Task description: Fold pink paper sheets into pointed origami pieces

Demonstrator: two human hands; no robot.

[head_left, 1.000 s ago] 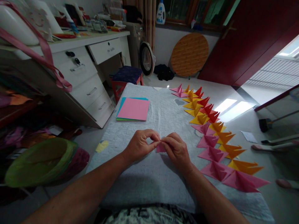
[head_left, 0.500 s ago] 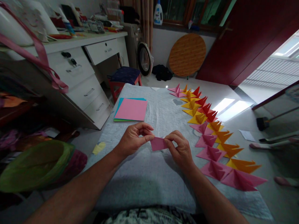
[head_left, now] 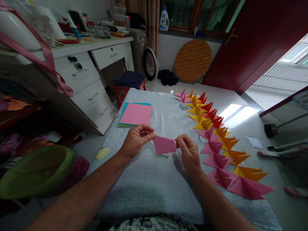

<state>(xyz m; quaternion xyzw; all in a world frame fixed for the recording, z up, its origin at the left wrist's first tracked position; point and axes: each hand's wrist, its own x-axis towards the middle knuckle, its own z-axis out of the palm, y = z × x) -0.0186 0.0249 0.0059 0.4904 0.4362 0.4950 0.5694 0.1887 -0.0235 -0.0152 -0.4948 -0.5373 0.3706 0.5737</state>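
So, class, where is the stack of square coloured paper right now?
In the head view, the stack of square coloured paper lies left of centre, near the left edge of the cloth, just beyond the left hand.

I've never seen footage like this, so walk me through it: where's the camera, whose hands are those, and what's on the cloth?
There's no machine here. The camera is worn on a person's head, looking forward and down, so you see that person's own bare forearms reaching in from below.

The left hand holds a small folded pink paper by its left corner. The right hand has its fingertips at the right edge; whether they pinch it is hard to tell.

On the pale cloth, beyond the left hand, lies a stack of square paper, pink on top with blue and green edges showing. Along the right side run rows of origami cranes in pink, yellow, orange and red.
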